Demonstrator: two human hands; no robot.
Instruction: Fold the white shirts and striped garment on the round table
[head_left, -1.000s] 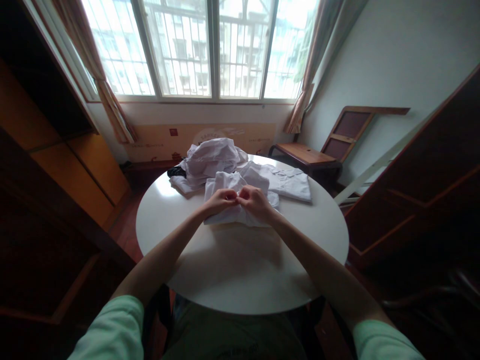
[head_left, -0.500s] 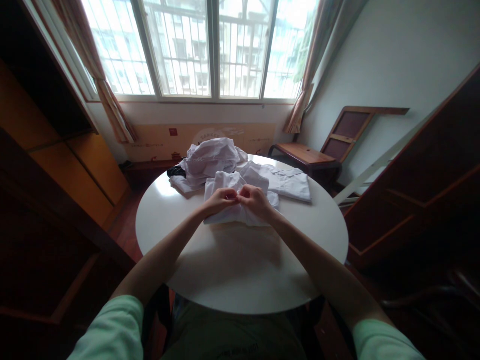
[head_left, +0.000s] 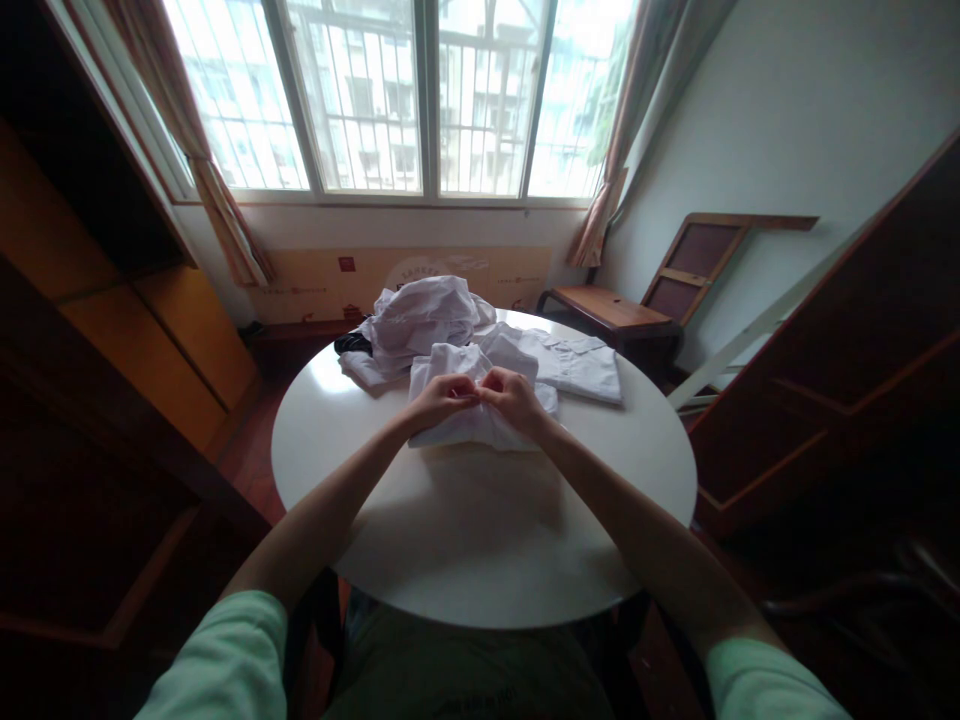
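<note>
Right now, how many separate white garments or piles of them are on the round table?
3: one shirt under both hands in the middle, a crumpled heap behind it at left, and a flat shirt at right. The heap may hold several pieces.

1. This is a room in a home, likely a living or spare room.
2. A round white table stands at the centre, with rumpled white garments heaped at its 12 o'clock edge.
3. A wide barred window with brownish curtains fills 12 o'clock.
4. Orange-brown wooden cupboards line 9 o'clock.
5. A low wooden bench sits at 2 o'clock.
</note>
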